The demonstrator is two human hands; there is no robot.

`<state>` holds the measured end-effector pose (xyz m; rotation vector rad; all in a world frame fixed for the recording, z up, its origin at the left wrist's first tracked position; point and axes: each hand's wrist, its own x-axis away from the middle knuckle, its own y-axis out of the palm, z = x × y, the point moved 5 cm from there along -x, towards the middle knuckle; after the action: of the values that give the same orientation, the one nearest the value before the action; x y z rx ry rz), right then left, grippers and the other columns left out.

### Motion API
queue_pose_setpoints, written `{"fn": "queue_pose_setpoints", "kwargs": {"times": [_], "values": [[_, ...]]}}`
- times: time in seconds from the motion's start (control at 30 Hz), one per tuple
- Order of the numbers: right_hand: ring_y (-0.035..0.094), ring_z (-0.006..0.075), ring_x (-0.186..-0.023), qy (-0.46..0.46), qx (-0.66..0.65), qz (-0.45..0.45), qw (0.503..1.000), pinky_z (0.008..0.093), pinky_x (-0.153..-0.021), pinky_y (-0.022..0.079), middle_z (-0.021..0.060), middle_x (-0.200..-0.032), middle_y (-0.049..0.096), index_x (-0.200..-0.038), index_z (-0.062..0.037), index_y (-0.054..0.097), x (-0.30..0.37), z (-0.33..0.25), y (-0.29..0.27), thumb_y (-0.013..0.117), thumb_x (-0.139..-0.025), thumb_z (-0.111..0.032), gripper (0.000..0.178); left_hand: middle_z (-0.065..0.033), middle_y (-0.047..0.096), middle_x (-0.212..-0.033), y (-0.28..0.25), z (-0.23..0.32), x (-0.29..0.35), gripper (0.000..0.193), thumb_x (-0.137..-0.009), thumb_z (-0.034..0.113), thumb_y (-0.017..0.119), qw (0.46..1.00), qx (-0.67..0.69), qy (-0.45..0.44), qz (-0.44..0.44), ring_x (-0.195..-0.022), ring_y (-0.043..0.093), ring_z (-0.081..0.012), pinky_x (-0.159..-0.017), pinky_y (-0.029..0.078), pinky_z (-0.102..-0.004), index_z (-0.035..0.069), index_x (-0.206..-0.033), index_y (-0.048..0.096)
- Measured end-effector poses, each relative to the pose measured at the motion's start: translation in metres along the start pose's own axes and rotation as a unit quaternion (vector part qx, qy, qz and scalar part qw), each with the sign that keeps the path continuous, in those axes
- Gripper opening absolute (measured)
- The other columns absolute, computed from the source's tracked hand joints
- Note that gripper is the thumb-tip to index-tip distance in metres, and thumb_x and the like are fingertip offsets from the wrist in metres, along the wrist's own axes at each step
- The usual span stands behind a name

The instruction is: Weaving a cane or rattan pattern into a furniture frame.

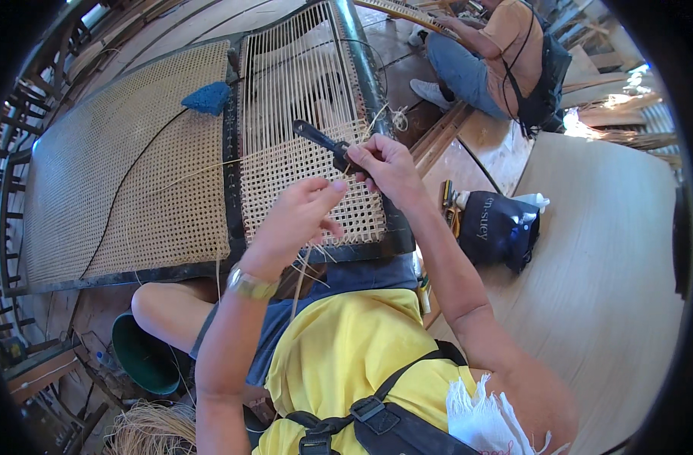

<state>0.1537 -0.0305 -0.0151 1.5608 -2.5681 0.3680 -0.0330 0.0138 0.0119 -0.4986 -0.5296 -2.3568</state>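
Observation:
A black-framed panel of woven cane (310,182) lies before me, with open lattice in its near part and bare lengthwise strands farther off. My right hand (384,168) is closed around a black tool (316,136); its long handle points to the far left, and its working end is hidden in my fingers. Beside it, over the lattice, my left hand (301,220) has thumb and forefinger close together at a thin cane strand (346,171) between the hands. Loose strand ends (305,269) hang at the panel's near edge.
On the finer woven panel (134,167) at left lies a blue lump (207,98). A dark pouch (499,227) rests on the pale board (596,288) at right. Another person (490,64) sits at the far right. A green bucket (145,356) and cane bundle (153,432) stand lower left.

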Motion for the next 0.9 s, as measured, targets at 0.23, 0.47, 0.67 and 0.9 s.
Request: {"fn": "queue_pose_setpoints", "kwargs": {"times": [0.23, 0.47, 0.67, 0.9], "values": [[0.059, 0.0045, -0.056, 0.036, -0.032, -0.016, 0.999, 0.0183, -0.044, 0.043, 0.0018, -0.075, 0.066, -0.09, -0.0061, 0.065, 0.0, 0.005, -0.012, 0.071, -0.097, -0.025, 0.021, -0.0157, 0.058, -0.059, 0.011, -0.012, -0.028, 0.033, -0.102, 0.026, 0.06, 0.916, -0.315, 0.209, 0.132, -0.052, 0.058, -0.0279, -0.05, 0.042, -0.0374, 0.0, -0.082, 0.064], [0.054, 0.0068, -0.047, 0.054, -0.089, 0.001, 0.995, 0.019, -0.04, 0.037, 0.0036, -0.068, 0.065, -0.085, -0.0091, 0.064, -0.049, 0.008, -0.081, 0.073, -0.096, -0.027, 0.023, -0.0177, 0.051, -0.061, -0.032, -0.014, 0.091, 0.021, -0.099, 0.014, 0.063, 0.9, -0.358, 0.18, 0.171, -0.049, 0.049, -0.0303, -0.05, 0.038, -0.0388, 0.002, -0.083, 0.061], [0.051, 0.0082, -0.045, 0.014, -0.108, 0.078, 0.991, 0.0205, -0.039, 0.036, 0.007, -0.069, 0.065, -0.084, -0.0063, 0.062, -0.079, 0.003, -0.133, 0.074, -0.094, -0.026, 0.025, -0.0046, 0.052, -0.06, -0.156, -0.098, 0.262, 0.024, -0.101, 0.015, 0.059, 0.878, -0.418, -0.071, 0.222, -0.055, 0.049, -0.0142, -0.053, 0.038, -0.0307, 0.001, -0.081, 0.061], [0.051, 0.0056, -0.046, -0.018, -0.056, 0.131, 0.99, 0.0192, -0.039, 0.035, 0.0037, -0.068, 0.065, -0.084, -0.0092, 0.062, -0.055, 0.003, -0.155, 0.072, -0.096, -0.031, 0.027, -0.0013, 0.053, -0.061, -0.336, -0.207, 0.437, 0.025, -0.106, 0.021, 0.053, 0.85, -0.274, -0.141, 0.426, -0.056, 0.049, -0.0097, -0.05, 0.036, -0.0284, 0.004, -0.09, 0.062]]}}
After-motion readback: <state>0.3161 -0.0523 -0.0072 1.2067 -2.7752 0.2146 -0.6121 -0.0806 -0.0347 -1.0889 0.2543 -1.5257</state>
